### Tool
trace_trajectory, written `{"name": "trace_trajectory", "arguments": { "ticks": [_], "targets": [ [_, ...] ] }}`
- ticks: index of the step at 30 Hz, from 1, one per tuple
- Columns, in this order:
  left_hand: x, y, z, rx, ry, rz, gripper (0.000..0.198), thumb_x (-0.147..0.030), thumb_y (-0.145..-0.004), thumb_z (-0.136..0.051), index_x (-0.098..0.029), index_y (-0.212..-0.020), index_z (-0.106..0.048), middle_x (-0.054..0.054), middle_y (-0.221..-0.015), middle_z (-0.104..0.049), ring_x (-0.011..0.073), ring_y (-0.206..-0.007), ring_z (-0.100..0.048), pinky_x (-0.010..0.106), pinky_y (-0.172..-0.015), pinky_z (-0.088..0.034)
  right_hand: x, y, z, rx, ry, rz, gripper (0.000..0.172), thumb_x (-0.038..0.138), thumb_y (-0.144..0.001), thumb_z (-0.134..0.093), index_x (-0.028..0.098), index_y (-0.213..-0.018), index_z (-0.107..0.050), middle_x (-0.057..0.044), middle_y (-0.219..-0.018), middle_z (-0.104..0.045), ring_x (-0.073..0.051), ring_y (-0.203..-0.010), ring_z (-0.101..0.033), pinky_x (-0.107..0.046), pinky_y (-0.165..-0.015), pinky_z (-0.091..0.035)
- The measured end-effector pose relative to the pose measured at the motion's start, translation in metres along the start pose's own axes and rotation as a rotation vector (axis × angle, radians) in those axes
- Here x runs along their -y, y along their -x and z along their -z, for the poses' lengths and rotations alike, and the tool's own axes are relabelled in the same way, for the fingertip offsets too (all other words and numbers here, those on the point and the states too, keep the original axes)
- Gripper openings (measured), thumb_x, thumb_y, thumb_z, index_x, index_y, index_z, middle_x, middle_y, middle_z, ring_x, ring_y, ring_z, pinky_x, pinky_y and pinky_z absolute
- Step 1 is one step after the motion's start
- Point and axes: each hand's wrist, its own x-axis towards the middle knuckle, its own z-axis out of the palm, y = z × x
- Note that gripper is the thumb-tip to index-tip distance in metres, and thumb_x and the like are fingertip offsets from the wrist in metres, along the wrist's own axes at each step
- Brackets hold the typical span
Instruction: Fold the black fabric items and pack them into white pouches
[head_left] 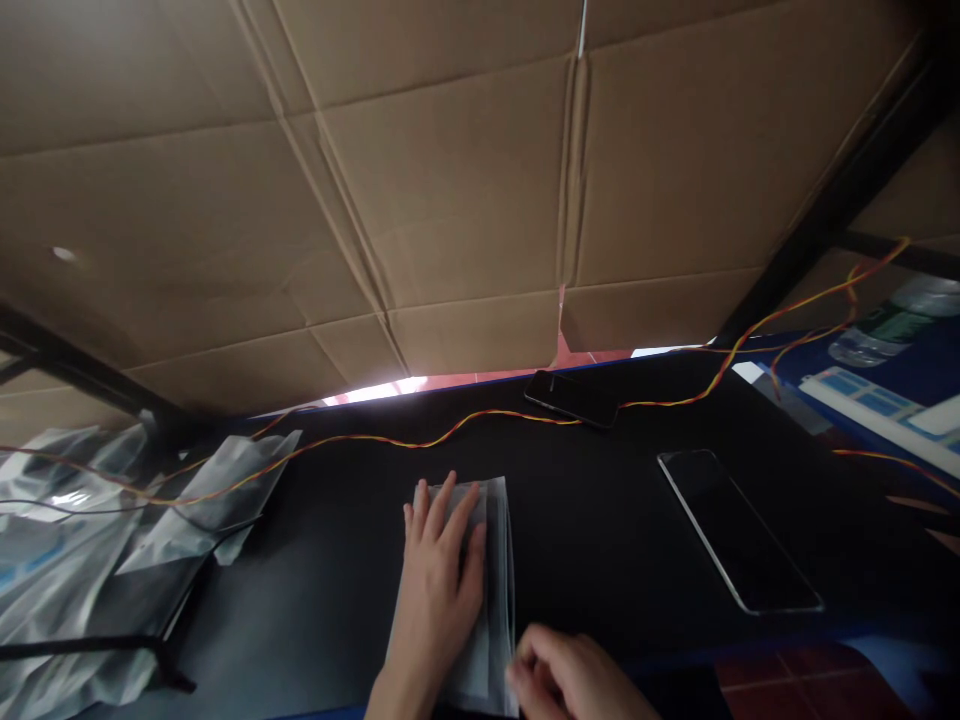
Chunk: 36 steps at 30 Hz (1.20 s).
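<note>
A flat, translucent plastic bag lies lengthwise on the black work surface in front of me, with what looks like more than one layer. My left hand rests flat on top of it, fingers stretched out and a little apart. At the bag's lower right edge, my right hand is closed, its thumb and fingers curled together by the corner. Whether they pinch the bag's edge is hard to make out.
A large phone lies to the right, and a smaller black phone at the back. A red-yellow twisted wire crosses the table. Plastic bags are heaped at left. Cardboard walls the back; a bottle lies far right.
</note>
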Motion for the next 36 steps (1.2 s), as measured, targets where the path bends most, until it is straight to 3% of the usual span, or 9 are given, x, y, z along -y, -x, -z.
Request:
{"name": "trace_trajectory", "arguments": {
  "ticks": [4, 7, 10, 15, 19, 27, 31, 33, 36],
  "targets": [
    [0.014, 0.011, 0.017, -0.043, 0.033, 0.020, 0.043, -0.027, -0.113, -0.051, -0.032, -0.155, -0.058, 0.009, -0.169, -0.054, 0.0404, -0.167, -0.032, 0.081, -0.125, -0.035, 0.010, -0.001, 0.029, -0.279, 0.088, 0.111, 0.039, 0.032, -0.112, -0.039, 0.027, -0.135, -0.070, -0.007, -0.104, -0.082, -0.023, -0.092, -0.079, -0.030, -0.081, -0.054],
    [0.025, 0.024, 0.018, 0.011, 0.037, -0.052, 0.051, -0.028, -0.112, -0.053, -0.035, -0.163, -0.051, 0.008, -0.172, -0.051, 0.0395, -0.163, -0.040, 0.076, -0.123, -0.043, 0.022, -0.012, 0.033, -0.336, 0.190, 0.126, 0.037, 0.027, -0.108, -0.050, 0.025, -0.138, -0.071, -0.010, -0.124, -0.082, -0.028, -0.109, -0.080, -0.037, -0.093, -0.058],
    [0.027, 0.035, 0.013, 0.040, 0.001, -0.156, 0.062, -0.028, -0.113, -0.052, -0.034, -0.172, -0.038, 0.010, -0.181, -0.036, 0.0399, -0.166, -0.035, 0.067, -0.120, -0.052, 0.032, -0.026, 0.029, -0.363, 0.249, 0.113, 0.036, 0.027, -0.105, -0.059, 0.022, -0.138, -0.072, -0.012, -0.129, -0.080, -0.032, -0.112, -0.080, -0.044, -0.098, -0.060],
    [0.018, 0.041, 0.008, 0.059, -0.109, -0.253, 0.066, -0.026, -0.113, -0.047, -0.027, -0.176, -0.028, 0.014, -0.183, -0.028, 0.0427, -0.168, -0.024, 0.064, -0.117, -0.055, 0.046, -0.046, 0.024, -0.389, 0.245, 0.091, 0.029, 0.020, -0.102, -0.060, 0.017, -0.128, -0.073, -0.017, -0.124, -0.080, -0.038, -0.114, -0.078, -0.048, -0.097, -0.058],
    [0.027, 0.046, 0.007, 0.061, -0.208, -0.262, 0.069, -0.033, -0.113, -0.047, -0.025, -0.178, -0.022, 0.018, -0.182, -0.030, 0.0446, -0.166, -0.031, 0.067, -0.113, -0.057, 0.056, -0.049, 0.031, -0.369, 0.208, 0.117, 0.017, 0.012, -0.096, -0.062, 0.022, -0.106, -0.073, -0.007, -0.099, -0.081, -0.028, -0.097, -0.079, -0.035, -0.086, -0.058],
    [0.103, 0.064, 0.013, 0.012, -0.299, -0.066, 0.083, -0.043, -0.112, -0.049, -0.022, -0.180, -0.006, 0.021, -0.173, -0.046, 0.0455, -0.160, -0.043, 0.078, -0.118, -0.044, 0.059, -0.016, 0.067, -0.406, -0.110, 0.221, 0.020, 0.039, -0.098, -0.066, 0.024, -0.111, -0.071, -0.003, -0.091, -0.076, -0.019, -0.075, -0.070, -0.027, -0.069, -0.056],
    [0.163, 0.065, 0.037, 0.009, -0.379, 0.028, 0.064, -0.041, -0.110, -0.047, -0.024, -0.172, -0.039, 0.018, -0.167, -0.055, 0.0522, -0.158, -0.042, 0.090, -0.114, -0.036, 0.015, -0.014, 0.076, -0.527, -0.052, 0.214, 0.029, 0.050, -0.102, -0.063, 0.025, -0.115, -0.072, -0.007, -0.100, -0.080, -0.022, -0.082, -0.076, -0.030, -0.071, -0.061],
    [0.190, 0.065, 0.055, 0.010, -0.385, 0.029, 0.050, -0.036, -0.110, -0.042, -0.028, -0.154, -0.064, 0.015, -0.160, -0.064, 0.0532, -0.155, -0.048, 0.092, -0.113, -0.034, -0.009, -0.016, 0.076, -0.711, 0.096, 0.196, 0.038, 0.058, -0.102, -0.062, 0.024, -0.117, -0.071, -0.009, -0.098, -0.079, -0.025, -0.077, -0.077, -0.033, -0.067, -0.062],
    [0.206, 0.061, 0.080, -0.004, -0.387, 0.026, 0.048, -0.037, -0.110, -0.038, -0.032, -0.144, -0.072, 0.011, -0.153, -0.070, 0.0542, -0.150, -0.053, 0.092, -0.114, -0.035, -0.027, -0.015, 0.069, -0.911, 0.263, 0.219, 0.046, 0.058, -0.108, -0.054, 0.023, -0.136, -0.063, -0.013, -0.113, -0.075, -0.024, -0.076, -0.077, -0.033, -0.058, -0.061]
  ]
}}
